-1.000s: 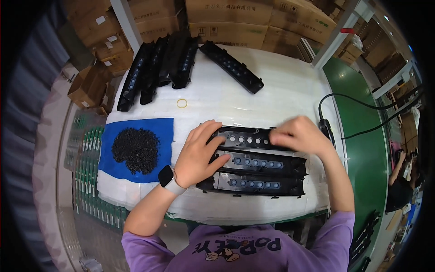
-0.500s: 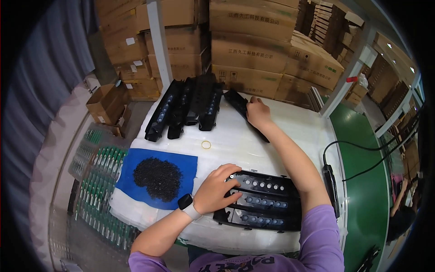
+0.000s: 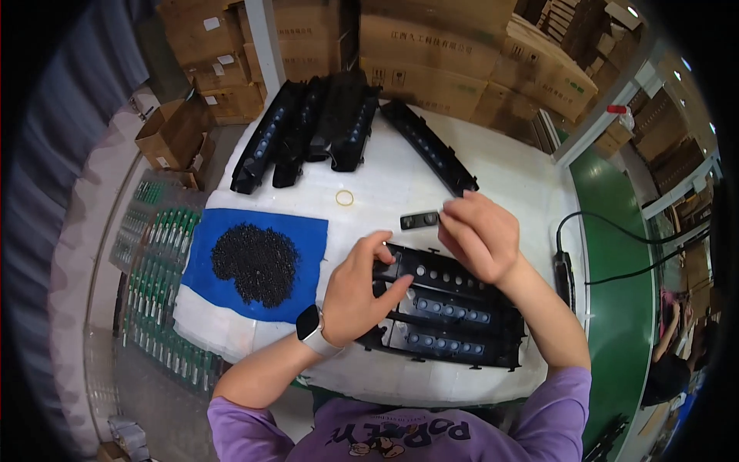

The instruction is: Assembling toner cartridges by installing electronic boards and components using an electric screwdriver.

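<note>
Right hand (image 3: pixel 481 235) pinches a small, light, rigid black plastic clip (image 3: pixel 419 221) by its end; left hand (image 3: pixel 362 289) rests open-fingered on stacked black plastic panels (image 3: pixel 454 319).

Brown cardboard cartons (image 3: pixel 462 46) were stacked at twelve o'clock behind the table, some bearing white rectangular labels (image 3: pixel 212 23). An open brown carton (image 3: pixel 173 135) stood at ten o'clock. A white smartwatch with a dark screen (image 3: pixel 309 323) sat at six o'clock.
</note>
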`<state>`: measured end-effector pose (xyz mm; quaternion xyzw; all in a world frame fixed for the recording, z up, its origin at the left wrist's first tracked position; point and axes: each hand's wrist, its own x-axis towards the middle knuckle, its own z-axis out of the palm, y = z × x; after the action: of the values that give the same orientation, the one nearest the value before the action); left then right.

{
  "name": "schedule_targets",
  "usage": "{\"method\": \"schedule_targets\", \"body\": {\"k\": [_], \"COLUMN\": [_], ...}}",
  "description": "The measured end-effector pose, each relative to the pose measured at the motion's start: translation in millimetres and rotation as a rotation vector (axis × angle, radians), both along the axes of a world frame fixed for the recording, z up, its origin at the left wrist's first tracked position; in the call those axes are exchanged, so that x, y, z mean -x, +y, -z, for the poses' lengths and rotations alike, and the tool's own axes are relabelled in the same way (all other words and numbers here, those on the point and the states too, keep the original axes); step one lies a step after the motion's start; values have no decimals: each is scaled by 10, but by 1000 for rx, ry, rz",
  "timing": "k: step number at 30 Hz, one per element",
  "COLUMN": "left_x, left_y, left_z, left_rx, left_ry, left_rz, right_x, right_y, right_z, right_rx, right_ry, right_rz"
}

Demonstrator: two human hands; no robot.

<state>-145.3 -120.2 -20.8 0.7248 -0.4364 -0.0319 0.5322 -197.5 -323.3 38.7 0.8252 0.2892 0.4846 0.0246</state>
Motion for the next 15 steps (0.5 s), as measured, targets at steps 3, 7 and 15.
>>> {"method": "schedule_targets", "body": {"k": [3,7,15], "left_x": [110,125,-10], "left_y": [-46,-131,-553], "left_z": [-136,-352,-355], "left_rx": [136,144,-4], "left_ry": [93,-204,-141], "left_rz": [24,99,172], "right_x": [284,513,563], "right_y": [142,146,44], "right_z": [31,70,85], "right_rx": [-79,-133,-1441], "right_ry": [57,126,878], "right_rz": [-41,-1,-1]}}
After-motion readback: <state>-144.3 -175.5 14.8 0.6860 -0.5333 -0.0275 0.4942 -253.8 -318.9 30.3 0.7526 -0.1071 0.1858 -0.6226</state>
